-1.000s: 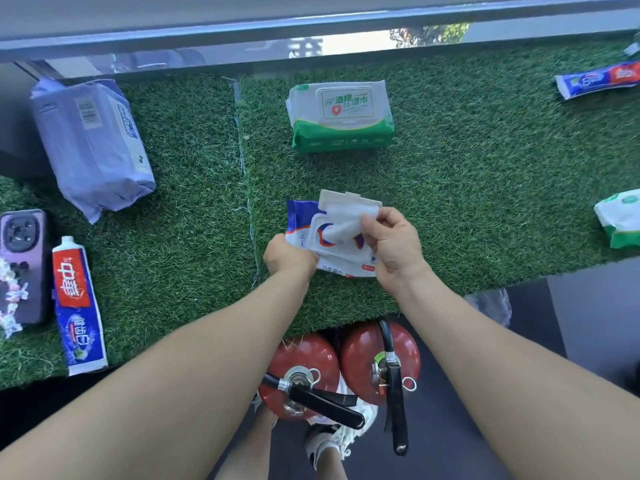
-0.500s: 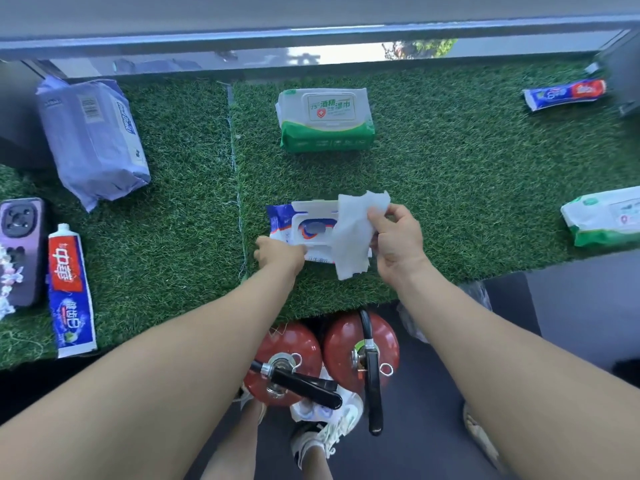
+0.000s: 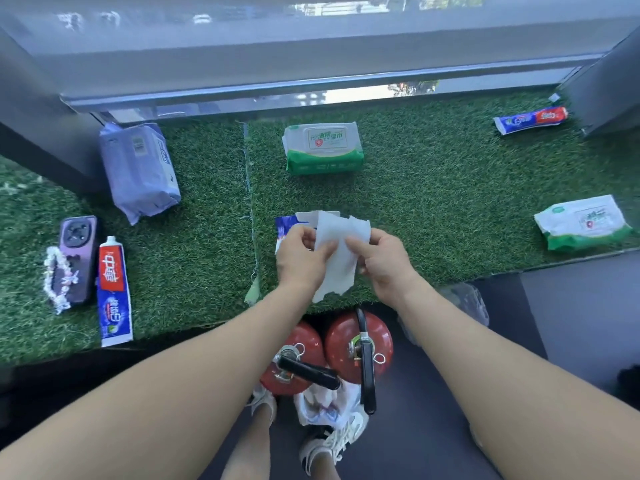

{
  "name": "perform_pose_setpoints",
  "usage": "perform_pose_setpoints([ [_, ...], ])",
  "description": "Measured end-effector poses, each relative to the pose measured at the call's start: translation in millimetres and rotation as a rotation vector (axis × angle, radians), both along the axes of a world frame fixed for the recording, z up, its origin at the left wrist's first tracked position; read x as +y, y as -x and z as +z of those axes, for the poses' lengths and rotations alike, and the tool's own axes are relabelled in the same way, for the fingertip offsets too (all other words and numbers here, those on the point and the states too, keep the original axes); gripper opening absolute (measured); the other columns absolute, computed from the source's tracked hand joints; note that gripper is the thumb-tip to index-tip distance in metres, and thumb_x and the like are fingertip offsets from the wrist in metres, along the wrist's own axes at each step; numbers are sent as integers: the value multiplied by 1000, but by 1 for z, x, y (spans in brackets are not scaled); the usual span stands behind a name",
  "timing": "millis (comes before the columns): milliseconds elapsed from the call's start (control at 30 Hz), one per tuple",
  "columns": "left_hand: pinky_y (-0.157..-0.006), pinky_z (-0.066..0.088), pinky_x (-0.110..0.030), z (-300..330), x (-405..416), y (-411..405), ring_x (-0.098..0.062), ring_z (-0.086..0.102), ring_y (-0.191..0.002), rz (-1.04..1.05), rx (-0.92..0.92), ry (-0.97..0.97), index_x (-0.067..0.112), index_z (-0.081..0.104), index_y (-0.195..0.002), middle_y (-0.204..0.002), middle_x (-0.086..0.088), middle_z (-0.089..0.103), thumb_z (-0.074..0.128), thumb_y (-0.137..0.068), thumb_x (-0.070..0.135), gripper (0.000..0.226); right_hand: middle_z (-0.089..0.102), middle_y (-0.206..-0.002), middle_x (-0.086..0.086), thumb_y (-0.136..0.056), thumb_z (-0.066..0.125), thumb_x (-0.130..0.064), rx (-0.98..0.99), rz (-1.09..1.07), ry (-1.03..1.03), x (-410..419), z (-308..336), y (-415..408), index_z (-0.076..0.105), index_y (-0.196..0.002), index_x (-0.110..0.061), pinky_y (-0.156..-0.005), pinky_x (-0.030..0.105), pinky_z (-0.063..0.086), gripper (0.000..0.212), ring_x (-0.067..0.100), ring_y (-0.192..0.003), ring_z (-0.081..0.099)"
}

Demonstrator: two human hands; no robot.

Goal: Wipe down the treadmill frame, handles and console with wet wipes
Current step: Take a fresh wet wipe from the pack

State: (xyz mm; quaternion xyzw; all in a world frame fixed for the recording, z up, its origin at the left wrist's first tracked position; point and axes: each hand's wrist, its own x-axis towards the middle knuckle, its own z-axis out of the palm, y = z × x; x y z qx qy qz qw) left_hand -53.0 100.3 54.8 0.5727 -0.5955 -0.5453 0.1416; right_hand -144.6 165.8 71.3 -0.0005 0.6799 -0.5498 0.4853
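A white wet wipe [image 3: 341, 251] hangs between my two hands above the green turf ledge [image 3: 433, 202]. My left hand [image 3: 301, 259] pinches its left edge and my right hand [image 3: 382, 259] pinches its right edge. Behind my left hand lies the blue and white wipes pack [image 3: 287, 225] with its white lid flap raised; my hands and the wipe hide most of it. No treadmill part is in view.
On the turf lie a green wipes pack [image 3: 323, 147], another green pack [image 3: 585, 221] at right, a purple pack [image 3: 138, 168], two toothpaste tubes [image 3: 112, 289] [image 3: 531, 119] and a phone [image 3: 74, 258]. Two red fire extinguishers [image 3: 358, 341] stand below the ledge by my feet.
My right hand pulled a wipe out of the blue pack and lifted it clear. My left hand let go of the pack and took the wipe's left edge.
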Motion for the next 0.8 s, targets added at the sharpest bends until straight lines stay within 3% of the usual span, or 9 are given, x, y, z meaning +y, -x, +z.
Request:
perform_pose_setpoints([
  [100,-56,34,-19,11,-1,-1,-13,43,-64,31,20,-21,12,51,-84,-72,4,49,69,-84,16,18,61,-77,7,-90,59,0,36,105,-23,7,13,0,61,-102,3,-35,10,34,12,-4,-36,49],
  [167,-57,36,-24,16,0,-2,-14,44,-64,43,61,-94,14,48,-77,-71,2,49,68,-85,14,22,60,-74,5,-90,60,-2,110,172,-68,11,16,2,62,-90,-2,-38,13,36,2,-1,-40,51],
  [267,-70,43,-32,17,2,-6,-19,53,-74,39,157,-278,16,46,-73,-79,-5,55,67,-86,11,26,61,-76,2,-85,67,-11,350,205,-248,14,7,10,57,-74,-15,-63,30,50,16,15,-68,58],
  [367,-77,47,-38,19,6,-7,-24,58,-85,8,285,-465,9,53,-95,-92,-11,58,59,-90,4,9,59,-80,1,-81,72,-15,429,203,-277,15,5,10,53,-79,-16,-76,37,48,19,20,-77,57],
  [433,-68,53,-32,20,8,-6,-21,62,-78,4,340,-540,3,53,-113,-96,-10,62,54,-92,1,21,60,-85,4,-79,74,-20,419,270,-244,15,4,5,49,-79,-18,-76,41,50,25,23,-81,60],
  [567,-51,54,-23,20,12,-3,-11,65,-61,-1,376,-584,6,53,-119,-91,-6,65,49,-92,-4,29,58,-89,6,-81,67,-28,617,455,-363,16,4,0,49,-85,-13,-70,37,46,24,24,-83,56],
  [667,-51,54,-23,16,13,-4,-11,64,-62,29,396,-573,7,52,-116,-91,-5,64,45,-93,-7,28,51,-89,10,-87,54,-15,746,556,-451,17,4,7,45,-86,-10,-65,29,33,11,23,-81,46],
  [800,-60,57,-26,12,12,-9,-14,65,-71,22,410,-602,7,52,-108,-94,-7,63,47,-93,-8,22,53,-90,13,-87,52,-9,769,630,-497,18,1,14,41,-76,-13,-62,29,35,16,24,-77,48],
])
